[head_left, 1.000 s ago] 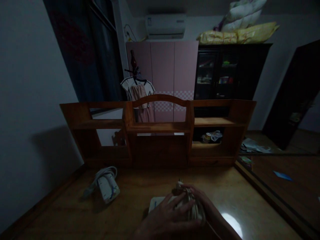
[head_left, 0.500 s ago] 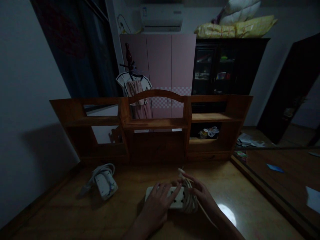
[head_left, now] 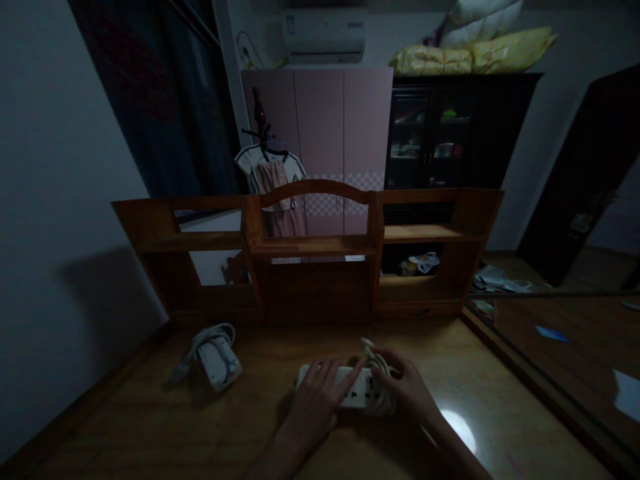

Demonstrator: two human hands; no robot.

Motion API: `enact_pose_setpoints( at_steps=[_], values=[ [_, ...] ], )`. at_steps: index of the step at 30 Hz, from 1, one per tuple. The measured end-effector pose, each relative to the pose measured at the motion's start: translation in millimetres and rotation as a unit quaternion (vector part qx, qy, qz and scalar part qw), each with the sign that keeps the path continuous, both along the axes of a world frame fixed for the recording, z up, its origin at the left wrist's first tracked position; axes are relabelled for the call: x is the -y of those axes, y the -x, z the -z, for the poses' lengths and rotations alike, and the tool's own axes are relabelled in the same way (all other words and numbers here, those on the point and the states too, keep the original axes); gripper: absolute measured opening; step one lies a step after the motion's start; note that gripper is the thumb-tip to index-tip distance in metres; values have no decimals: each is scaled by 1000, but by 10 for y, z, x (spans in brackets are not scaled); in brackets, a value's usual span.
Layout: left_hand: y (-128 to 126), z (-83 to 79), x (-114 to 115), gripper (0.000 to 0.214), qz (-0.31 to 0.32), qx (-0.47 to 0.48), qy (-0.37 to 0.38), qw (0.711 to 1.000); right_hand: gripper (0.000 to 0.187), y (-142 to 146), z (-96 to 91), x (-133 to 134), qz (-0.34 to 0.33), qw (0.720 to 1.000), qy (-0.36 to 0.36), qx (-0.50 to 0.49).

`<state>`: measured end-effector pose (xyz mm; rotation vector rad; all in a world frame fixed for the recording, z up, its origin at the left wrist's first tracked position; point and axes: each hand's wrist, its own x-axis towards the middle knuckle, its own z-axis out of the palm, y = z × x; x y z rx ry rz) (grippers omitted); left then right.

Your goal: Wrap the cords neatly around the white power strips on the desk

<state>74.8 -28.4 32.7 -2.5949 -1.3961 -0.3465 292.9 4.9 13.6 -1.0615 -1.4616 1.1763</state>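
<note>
A white power strip (head_left: 356, 393) lies on the wooden desk (head_left: 250, 427) in front of me, with its white cable (head_left: 381, 373) coiled round its right end. My left hand (head_left: 317, 403) rests flat on the strip's left part, fingers stretched out. My right hand (head_left: 407, 387) is curled round the cable bundle at the strip's right end. A second white power strip (head_left: 216, 360) with its wound cable lies apart at the desk's left.
A wooden shelf unit (head_left: 320, 250) stands along the desk's back edge, with small items in its right compartment (head_left: 419, 265). A wall rises at the left. Beyond are a pink wardrobe (head_left: 325, 133) and a dark cabinet (head_left: 450, 133). Another wooden surface (head_left: 575, 360) lies to the right.
A second ago both hands were bunched over the cable on the strip. The left hand has since spread flat on the strip, and the right hand stays on the coil.
</note>
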Motion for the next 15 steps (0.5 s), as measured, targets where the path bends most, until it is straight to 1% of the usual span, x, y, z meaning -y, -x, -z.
enact_pose_setpoints(
  at_steps=[2, 4, 7, 9, 12, 15],
  values=[
    [2, 4, -2, 101, 2, -3, -1, 1000, 43, -16, -22, 22, 26, 998, -20, 55],
    [1, 18, -6, 102, 2, -3, 2, 1000, 40, -24, -75, 63, 57, 990, -67, 109],
    [-10, 50, -6, 103, -5, 8, 9, 1000, 31, -23, -165, 120, 98, 965, -164, 179],
    [-21, 70, -3, 104, -15, 16, 7, 1000, 26, -21, -200, 136, 106, 952, -201, 204],
    [-33, 88, -2, 104, -23, 22, 1, 999, 25, -21, -187, 133, 111, 947, -209, 218],
    [-32, 91, -10, 105, -19, 20, 3, 1000, 28, -24, -123, 121, 114, 946, -186, 241]
  ],
)
